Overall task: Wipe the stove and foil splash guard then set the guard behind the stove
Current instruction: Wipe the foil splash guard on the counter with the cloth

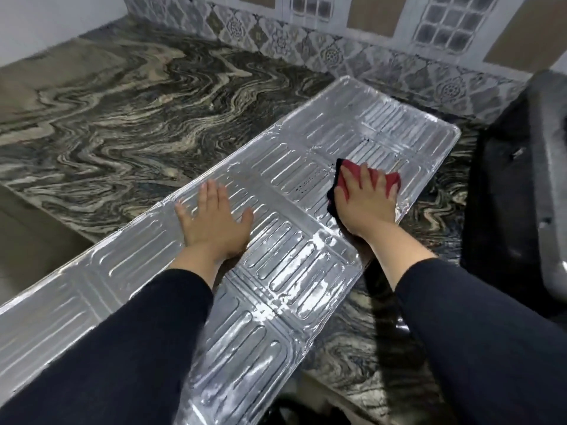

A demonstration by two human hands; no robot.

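The silver foil splash guard [352,127] lies flat and unfolded across the marbled counter, running from lower left to upper right. My left hand [211,222] rests palm down on its middle panel, fingers spread. My right hand [365,204] presses a red and dark cloth [392,179] onto the guard's right panel near its edge. The black stove [521,185] stands at the right, only partly in view.
The marbled stone counter [122,118] stretches to the left and behind the guard. A patterned tile wall [331,53] rises at the back. The counter's front edge runs under my forearms, and the guard's near end hangs over it.
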